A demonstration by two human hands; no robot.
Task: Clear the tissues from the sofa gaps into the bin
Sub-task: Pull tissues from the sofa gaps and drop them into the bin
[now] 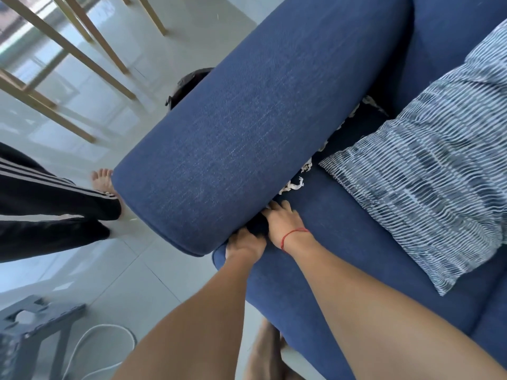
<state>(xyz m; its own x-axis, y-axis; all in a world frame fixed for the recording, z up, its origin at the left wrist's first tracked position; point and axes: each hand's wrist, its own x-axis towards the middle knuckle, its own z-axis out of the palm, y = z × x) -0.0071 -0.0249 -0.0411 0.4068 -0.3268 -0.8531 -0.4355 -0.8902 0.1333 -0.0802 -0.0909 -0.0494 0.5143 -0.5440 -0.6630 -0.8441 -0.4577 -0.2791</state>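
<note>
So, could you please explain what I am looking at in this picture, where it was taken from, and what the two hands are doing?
There is no machine here. The single picture comes from a wide-angle camera worn on a person's head, looking down along their bare arms. The big blue shape is a sofa armrest; beside it is the seat cushion, with a striped pillow lying on it. The left hand and right hand, the one with a red string on the wrist, both reach into the gap between armrest and seat. Their fingertips are hidden, so I cannot tell if anything is held. White crumpled tissues stick out of the gap further along. A dark object behind the armrest may be the bin. Another person's leg stands on the tiled floor.
</note>
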